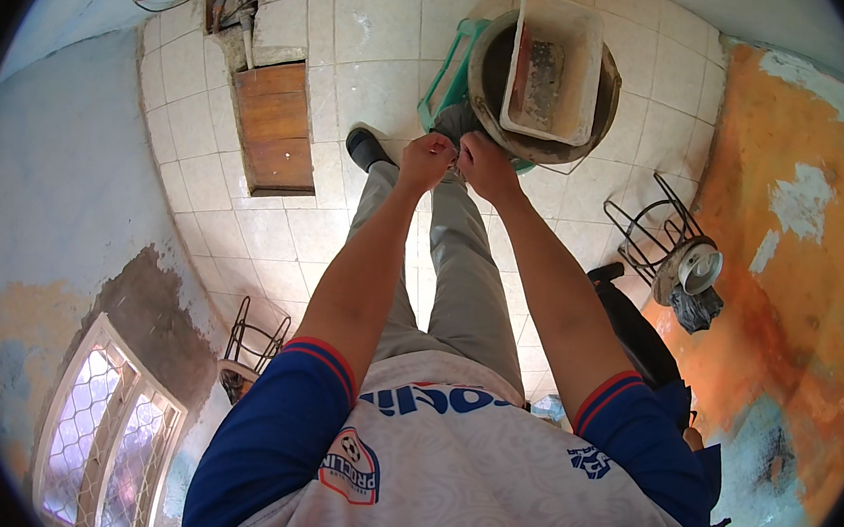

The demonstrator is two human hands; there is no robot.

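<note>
My left hand (pixel 426 163) and my right hand (pixel 487 168) are close together in front of my legs, fingers closed in a pinch. What lies between the fingertips is too small to make out. Just beyond them is a dark grey thing (pixel 453 118), partly covered by my hands; I cannot tell if it is a bag or my right shoe. Right of it stands a large dark round bucket (pixel 610 86) with a thin handle. A dirty white rectangular plastic basin (pixel 581 69) sits tilted across its top, with a reddish-brown strip and dark residue inside.
A green plastic stool (pixel 446 81) shows beside the bucket. Wooden boards (pixel 274 126) cover a floor opening at left. A black wire rack (pixel 662 227) stands at right near a white container (pixel 698 265); another rack (pixel 255 336) is by the left wall. A person's dark-clothed leg (pixel 639 330) shows behind my right arm.
</note>
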